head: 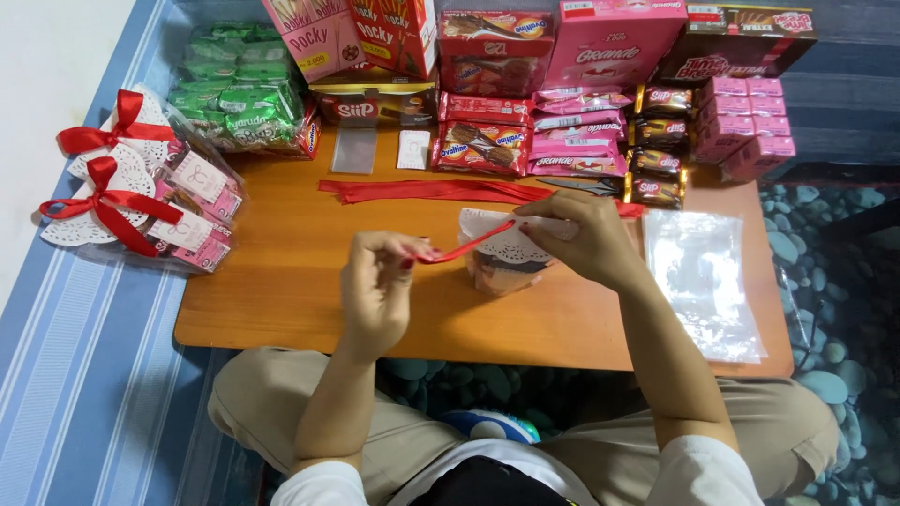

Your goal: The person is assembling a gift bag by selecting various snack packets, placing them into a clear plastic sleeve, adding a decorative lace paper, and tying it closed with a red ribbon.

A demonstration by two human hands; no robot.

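Observation:
My left hand (378,284) pinches one end of a red ribbon (466,247) above the low wooden table (300,300). The ribbon runs up and right to my right hand (583,242), which holds its other end against a clear snack bag (506,267) topped with a white paper doily (497,236). The bag stands on the table between my hands. Behind it lies a bundle of spare red ribbons (422,190).
Two finished bags with red bows (141,201) lie at the left edge. Boxes and packs of snacks (562,94) line the back, green packets (239,89) at the back left. A stack of clear plastic bags (703,281) lies on the right.

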